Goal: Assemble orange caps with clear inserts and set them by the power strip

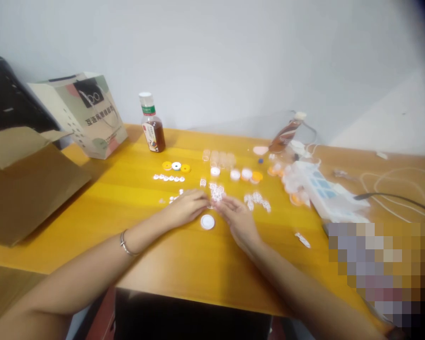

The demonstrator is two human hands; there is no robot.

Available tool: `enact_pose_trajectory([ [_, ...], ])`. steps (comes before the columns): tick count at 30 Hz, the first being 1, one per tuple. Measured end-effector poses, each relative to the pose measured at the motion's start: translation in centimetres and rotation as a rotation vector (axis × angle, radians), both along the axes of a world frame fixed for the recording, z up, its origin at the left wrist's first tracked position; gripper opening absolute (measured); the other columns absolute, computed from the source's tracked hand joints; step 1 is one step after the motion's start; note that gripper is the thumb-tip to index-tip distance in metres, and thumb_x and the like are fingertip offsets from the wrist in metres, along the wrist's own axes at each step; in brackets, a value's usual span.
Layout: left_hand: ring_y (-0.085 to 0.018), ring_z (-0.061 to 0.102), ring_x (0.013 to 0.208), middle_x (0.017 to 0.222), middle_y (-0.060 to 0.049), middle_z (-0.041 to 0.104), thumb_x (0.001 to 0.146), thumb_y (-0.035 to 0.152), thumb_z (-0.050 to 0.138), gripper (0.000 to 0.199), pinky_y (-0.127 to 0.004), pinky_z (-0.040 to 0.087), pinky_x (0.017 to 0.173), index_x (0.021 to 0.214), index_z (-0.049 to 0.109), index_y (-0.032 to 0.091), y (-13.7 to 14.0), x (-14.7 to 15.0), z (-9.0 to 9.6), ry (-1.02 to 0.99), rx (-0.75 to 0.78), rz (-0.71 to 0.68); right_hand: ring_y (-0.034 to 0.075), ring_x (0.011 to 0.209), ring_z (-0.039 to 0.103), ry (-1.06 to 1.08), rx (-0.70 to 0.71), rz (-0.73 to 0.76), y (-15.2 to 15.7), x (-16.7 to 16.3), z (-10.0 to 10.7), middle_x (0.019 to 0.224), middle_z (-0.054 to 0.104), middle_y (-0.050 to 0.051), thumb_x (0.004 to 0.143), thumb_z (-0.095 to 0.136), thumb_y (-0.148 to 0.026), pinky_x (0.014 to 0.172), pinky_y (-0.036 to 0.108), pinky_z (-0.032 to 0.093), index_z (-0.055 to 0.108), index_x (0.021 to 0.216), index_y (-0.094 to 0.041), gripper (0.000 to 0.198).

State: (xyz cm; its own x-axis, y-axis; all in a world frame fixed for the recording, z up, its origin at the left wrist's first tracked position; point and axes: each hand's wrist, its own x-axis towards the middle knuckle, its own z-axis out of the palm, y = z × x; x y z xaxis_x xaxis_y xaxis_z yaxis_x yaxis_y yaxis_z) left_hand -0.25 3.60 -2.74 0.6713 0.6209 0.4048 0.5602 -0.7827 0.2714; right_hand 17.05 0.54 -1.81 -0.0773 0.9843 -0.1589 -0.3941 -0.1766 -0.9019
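Note:
My left hand (187, 206) and my right hand (239, 219) meet fingertip to fingertip over the middle of the table. Fingers of both hands are closed in a pinch around something small and pale, too blurred to make out. Just beyond them lies a pile of small white patterned pieces (217, 191). A round white disc (208, 222) rests on the tabletop between my wrists. More white pieces (258, 200) are spread right of my right hand, and tiny white parts (169, 178) form a row beyond my left hand.
Yellow and white rings (176, 166), clear cups (219, 159) and round white caps (235, 174) stand farther back. A drink bottle (153, 125) is near the wall. A cardboard box (31, 184) and paper bag (88, 113) occupy the left; plastic packaging (320, 189) and cables (393, 193) lie right.

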Motion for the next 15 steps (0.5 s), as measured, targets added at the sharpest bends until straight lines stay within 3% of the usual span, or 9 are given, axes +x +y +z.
enact_pose_trajectory([
  [7, -0.015, 0.052, 0.08, 0.084, -0.006, 0.057, 0.088, 0.024, 0.041, 0.021, -0.026, 0.043, 0.072, 0.081, 0.058, 0.014, -0.5, 0.1, 0.5, -0.002, -0.066, -0.002, 0.009, 0.058, 0.058, -0.076, 0.095, 0.012, -0.4, -0.3, -0.2, 0.064, 0.064, -0.003, 0.059, 0.075, -0.026, 0.068, 0.026, 0.047, 0.061, 0.068, -0.019, 0.018],
  [12, -0.016, 0.052, 0.084, 0.089, -0.006, 0.056, 0.079, 0.015, 0.048, 0.005, -0.029, 0.043, 0.075, 0.081, 0.052, 0.015, -1.5, -0.3, 1.6, -0.089, -0.09, 0.04, 0.009, 0.059, 0.056, -0.086, 0.079, -0.008, -0.1, 0.1, -0.5, 0.064, 0.062, -0.004, 0.058, 0.075, -0.024, 0.068, 0.025, 0.047, 0.06, 0.069, -0.019, 0.02],
  [15, -0.015, 0.052, 0.082, 0.088, -0.005, 0.057, 0.075, 0.012, 0.048, 0.005, -0.028, 0.043, 0.073, 0.078, 0.05, 0.016, -1.9, -0.6, 2.0, -0.184, -0.136, 0.06, 0.01, 0.063, 0.058, -0.074, 0.052, -0.011, 0.0, 0.3, -0.5, 0.069, 0.063, -0.003, 0.057, 0.076, -0.024, 0.07, 0.026, 0.047, 0.059, 0.071, -0.02, 0.022],
])
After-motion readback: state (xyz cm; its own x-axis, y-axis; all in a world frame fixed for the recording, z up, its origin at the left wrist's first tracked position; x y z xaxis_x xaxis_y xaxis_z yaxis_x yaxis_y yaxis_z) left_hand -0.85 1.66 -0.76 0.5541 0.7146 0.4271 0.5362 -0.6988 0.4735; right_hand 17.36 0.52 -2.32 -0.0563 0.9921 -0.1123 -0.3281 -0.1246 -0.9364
